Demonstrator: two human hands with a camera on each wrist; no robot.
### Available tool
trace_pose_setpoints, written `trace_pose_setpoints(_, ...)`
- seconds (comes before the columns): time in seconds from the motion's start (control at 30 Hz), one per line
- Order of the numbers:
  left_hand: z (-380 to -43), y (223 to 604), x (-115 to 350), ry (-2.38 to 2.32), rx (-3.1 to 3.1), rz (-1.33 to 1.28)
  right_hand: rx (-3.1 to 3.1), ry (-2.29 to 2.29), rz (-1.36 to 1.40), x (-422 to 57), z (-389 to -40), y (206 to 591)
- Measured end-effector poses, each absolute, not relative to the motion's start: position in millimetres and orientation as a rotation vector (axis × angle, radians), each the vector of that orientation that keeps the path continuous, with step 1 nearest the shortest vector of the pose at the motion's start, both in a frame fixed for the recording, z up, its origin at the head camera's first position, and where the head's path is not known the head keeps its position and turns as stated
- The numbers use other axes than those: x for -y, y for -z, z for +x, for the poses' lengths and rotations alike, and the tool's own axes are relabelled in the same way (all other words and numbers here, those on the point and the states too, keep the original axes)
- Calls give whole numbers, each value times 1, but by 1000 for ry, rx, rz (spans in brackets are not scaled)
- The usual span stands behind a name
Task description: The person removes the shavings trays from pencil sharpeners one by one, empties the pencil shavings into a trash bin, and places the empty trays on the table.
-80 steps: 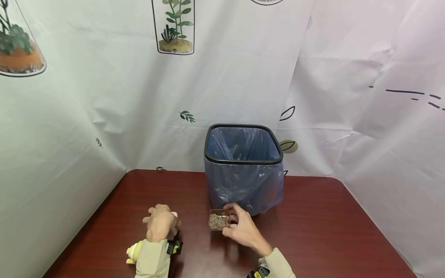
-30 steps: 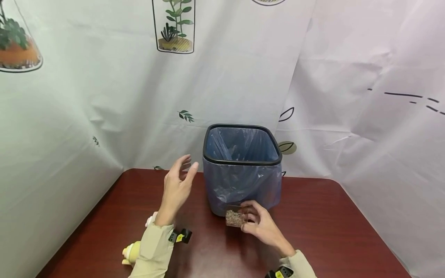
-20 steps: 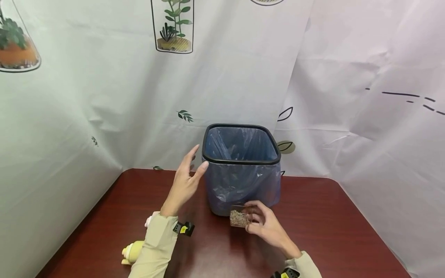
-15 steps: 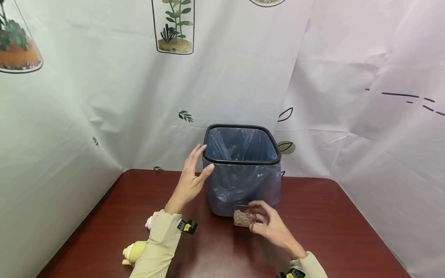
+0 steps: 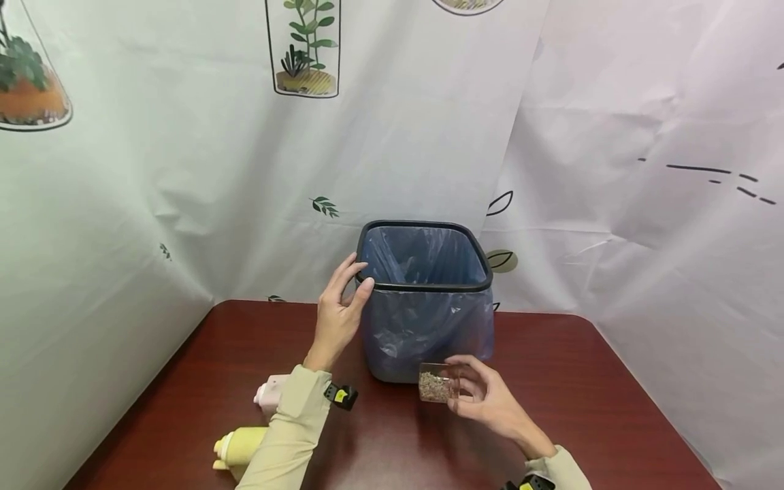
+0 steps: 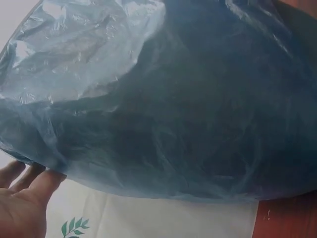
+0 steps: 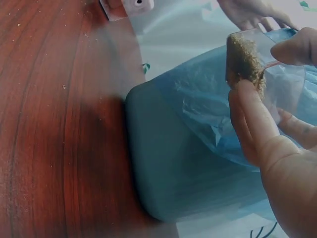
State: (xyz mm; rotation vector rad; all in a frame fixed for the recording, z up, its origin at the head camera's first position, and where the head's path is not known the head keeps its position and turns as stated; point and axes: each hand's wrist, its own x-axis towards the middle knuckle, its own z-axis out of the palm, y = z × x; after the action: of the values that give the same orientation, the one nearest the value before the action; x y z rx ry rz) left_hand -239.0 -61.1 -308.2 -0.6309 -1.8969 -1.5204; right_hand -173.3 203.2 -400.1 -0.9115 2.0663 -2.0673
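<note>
the right hand (image 5: 486,400) is pinching a clear box (image 5: 431,369) of brown granules (image 5: 433,389) in front of the lined bin (image 5: 422,323). the left hand (image 5: 335,321), loosely spread, is resting at the rim (image 5: 422,288); whether it is gripping, i cannot tell. steadying seems in hand; emptying would be needing a lift over the rim.

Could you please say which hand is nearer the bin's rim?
Left. The left hand is at the left of the rim; the right hand holds a clear box lower, in front of the bin.
</note>
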Motion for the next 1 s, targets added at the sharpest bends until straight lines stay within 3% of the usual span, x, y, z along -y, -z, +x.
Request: trace_pose_setpoints(1.0,-247,323,54,1570,1738,-647,-2085,2094,-1030,-214,-177,369)
